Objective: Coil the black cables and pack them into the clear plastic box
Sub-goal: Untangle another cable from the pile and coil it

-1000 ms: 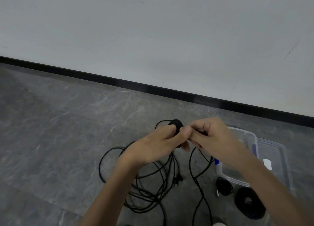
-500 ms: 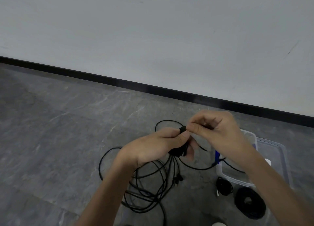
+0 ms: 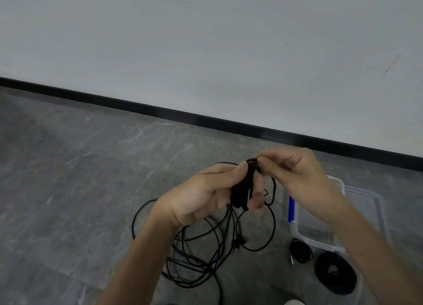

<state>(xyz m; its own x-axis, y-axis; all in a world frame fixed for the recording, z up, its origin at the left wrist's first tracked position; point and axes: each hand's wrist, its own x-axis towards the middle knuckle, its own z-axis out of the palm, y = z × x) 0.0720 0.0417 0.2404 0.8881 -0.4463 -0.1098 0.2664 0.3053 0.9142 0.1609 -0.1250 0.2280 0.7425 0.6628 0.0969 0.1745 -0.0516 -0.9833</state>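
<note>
Two wound coils (image 3: 335, 273) lie on the floor (image 3: 68, 190) at 5 o'clock, just beside the clear plastic box (image 3: 320, 244). Loose black cables (image 3: 201, 247) sprawl under the hands. The left hand (image 3: 206, 192) grips a cable bundle (image 3: 242, 190) (it looks longer now than before). The right hand (image 3: 295, 171) pinches its top, a bit higher.
</note>
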